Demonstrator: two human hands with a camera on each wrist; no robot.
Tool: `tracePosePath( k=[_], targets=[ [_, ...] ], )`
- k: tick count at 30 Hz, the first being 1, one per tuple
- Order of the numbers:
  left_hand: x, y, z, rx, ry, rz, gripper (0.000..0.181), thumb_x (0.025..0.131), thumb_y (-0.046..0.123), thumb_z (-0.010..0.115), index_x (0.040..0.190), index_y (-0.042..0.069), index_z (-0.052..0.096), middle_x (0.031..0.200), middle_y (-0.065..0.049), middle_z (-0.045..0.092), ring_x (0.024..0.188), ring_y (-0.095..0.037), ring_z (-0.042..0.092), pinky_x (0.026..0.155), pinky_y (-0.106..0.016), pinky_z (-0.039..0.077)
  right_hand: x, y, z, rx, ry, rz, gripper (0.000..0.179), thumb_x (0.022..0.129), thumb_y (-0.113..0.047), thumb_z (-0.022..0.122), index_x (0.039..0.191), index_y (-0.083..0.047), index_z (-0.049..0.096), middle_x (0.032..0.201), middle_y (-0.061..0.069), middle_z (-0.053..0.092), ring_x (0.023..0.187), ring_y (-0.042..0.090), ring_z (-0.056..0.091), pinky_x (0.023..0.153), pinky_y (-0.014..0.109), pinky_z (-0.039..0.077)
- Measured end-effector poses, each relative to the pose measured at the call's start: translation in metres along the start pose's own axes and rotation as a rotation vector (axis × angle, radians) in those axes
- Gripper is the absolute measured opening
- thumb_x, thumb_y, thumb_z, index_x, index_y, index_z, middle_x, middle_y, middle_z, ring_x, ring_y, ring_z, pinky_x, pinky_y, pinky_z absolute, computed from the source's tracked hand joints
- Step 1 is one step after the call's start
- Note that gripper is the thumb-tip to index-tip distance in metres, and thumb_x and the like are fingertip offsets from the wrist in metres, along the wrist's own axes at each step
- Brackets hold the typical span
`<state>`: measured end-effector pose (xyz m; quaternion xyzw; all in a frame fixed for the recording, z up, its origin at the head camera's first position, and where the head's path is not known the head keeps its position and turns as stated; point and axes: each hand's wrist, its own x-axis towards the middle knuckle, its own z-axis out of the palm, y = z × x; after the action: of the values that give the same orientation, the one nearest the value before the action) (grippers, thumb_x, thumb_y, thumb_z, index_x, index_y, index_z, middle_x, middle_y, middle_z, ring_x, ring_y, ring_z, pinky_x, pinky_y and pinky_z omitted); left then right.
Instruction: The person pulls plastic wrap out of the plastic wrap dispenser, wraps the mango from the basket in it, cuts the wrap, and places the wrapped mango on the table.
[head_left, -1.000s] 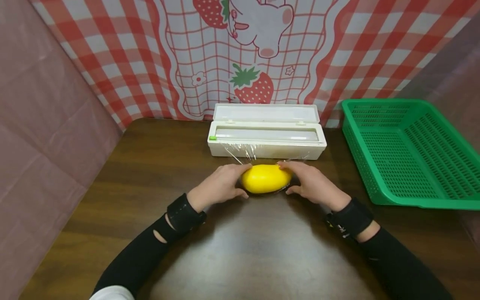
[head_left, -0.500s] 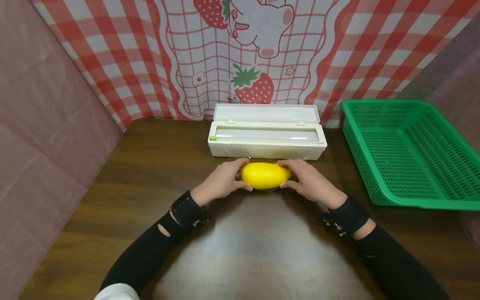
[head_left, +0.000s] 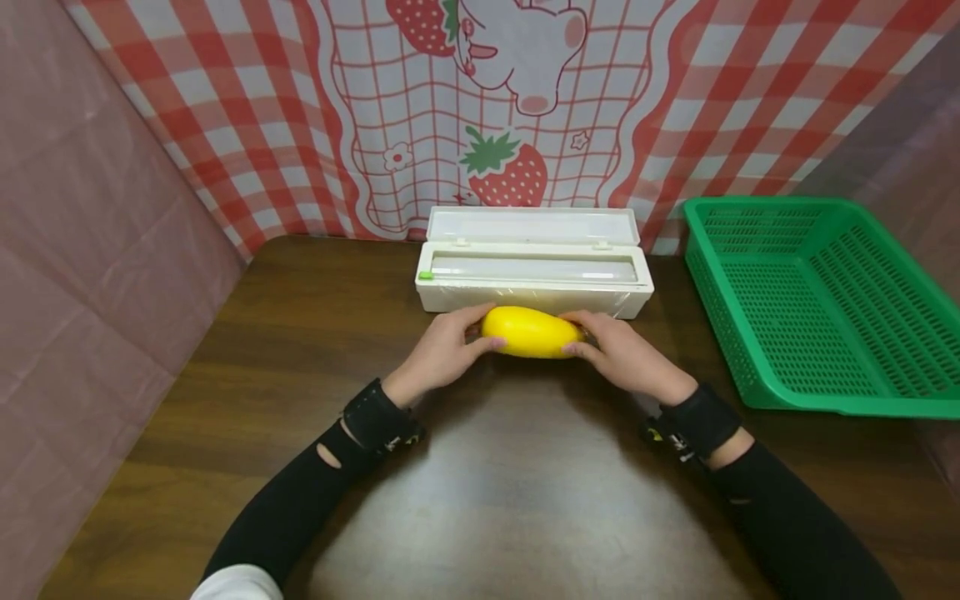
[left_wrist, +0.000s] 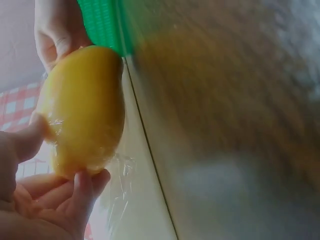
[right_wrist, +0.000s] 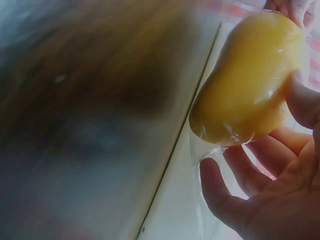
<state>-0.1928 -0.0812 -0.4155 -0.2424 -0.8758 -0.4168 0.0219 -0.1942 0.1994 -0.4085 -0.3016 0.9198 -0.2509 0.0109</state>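
Observation:
A smooth, oblong yellow fruit (head_left: 528, 332), its kind unclear, is held up lengthwise between both hands, close to the front of the cling film dispenser (head_left: 536, 298). My left hand (head_left: 442, 346) grips its left end, thumb on the near side. At the other end, my right hand (head_left: 628, 357) grips it in the same way. Clear cling film (left_wrist: 122, 175) clings to the fruit's surface in the left wrist view and hangs in loose creases beside it. More film (right_wrist: 212, 150) bunches near the fingertips of my right hand in the right wrist view.
The dispenser's lid (head_left: 532, 225) stands open against the checked cloth (head_left: 277, 125), and a green slider (head_left: 426, 276) sits at its left end. To the right is a green plastic basket (head_left: 757, 367). Bare brown tabletop (head_left: 495, 500) lies in front.
The fruit has risen and moved away from the body, toward the dispenser, and now tilts slightly. Both hands moved with it, thumbs now on its near side. Film strands stretched to the dispenser show less.

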Motion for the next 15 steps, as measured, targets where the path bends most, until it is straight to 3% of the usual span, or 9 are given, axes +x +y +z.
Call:
tracePosePath(
  k=[5, 10, 15],
  targets=[
    [0.0, 0.001, 0.001, 0.038, 0.058, 0.038, 0.053, 0.089, 0.04, 0.055, 0.135, 0.014, 0.048, 0.121, -0.001, 0.047, 0.092, -0.013, 0.05, 0.078, -0.024, 0.043, 0.006, 0.002, 0.0, 0.037, -0.026, 0.024, 0.055, 0.093, -0.049, 0.042, 0.134, -0.012, 0.045, 0.107, 0.004, 0.055, 0.091, 0.02, 0.047, 0.081, 0.037, 0.039],
    [0.001, 0.0, 0.002, 0.098, 0.032, 0.017, 0.047, 0.091, 0.041, 0.051, 0.132, 0.019, 0.05, 0.106, 0.002, 0.044, 0.081, -0.014, 0.045, 0.066, -0.028, 0.04, 0.01, 0.004, 0.003, 0.072, -0.047, 0.039, 0.055, 0.094, -0.048, 0.04, 0.134, -0.01, 0.045, 0.107, 0.004, 0.054, 0.092, 0.02, 0.046, 0.081, 0.037, 0.038],
    [0.007, -0.003, 0.001, 0.108, -0.015, -0.02, 0.047, 0.091, 0.042, 0.051, 0.131, 0.017, 0.051, 0.114, 0.0, 0.047, 0.093, -0.012, 0.048, 0.08, -0.025, 0.042, 0.013, 0.007, 0.005, 0.101, -0.043, 0.051, 0.052, 0.096, -0.046, 0.037, 0.133, -0.009, 0.046, 0.107, 0.005, 0.055, 0.092, 0.021, 0.046, 0.081, 0.038, 0.038]
  ],
)
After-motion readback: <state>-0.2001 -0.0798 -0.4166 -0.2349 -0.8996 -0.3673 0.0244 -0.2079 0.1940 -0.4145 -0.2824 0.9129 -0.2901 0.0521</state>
